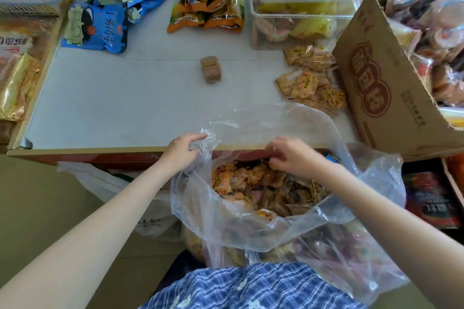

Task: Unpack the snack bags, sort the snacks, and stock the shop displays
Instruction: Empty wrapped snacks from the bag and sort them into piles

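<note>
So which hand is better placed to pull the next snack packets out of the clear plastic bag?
Probably the right hand: its curled fingers are already down among the small orange snack packets in the clear plastic bag. The left hand grips the bag's rim, holding it open.

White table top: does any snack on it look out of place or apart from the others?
Yes. One small brown wrapped block lies alone in the middle of the white table top, while the blue packets, the orange and green packets and the pale orange packets lie in groups. Nothing looks spilled.
</note>
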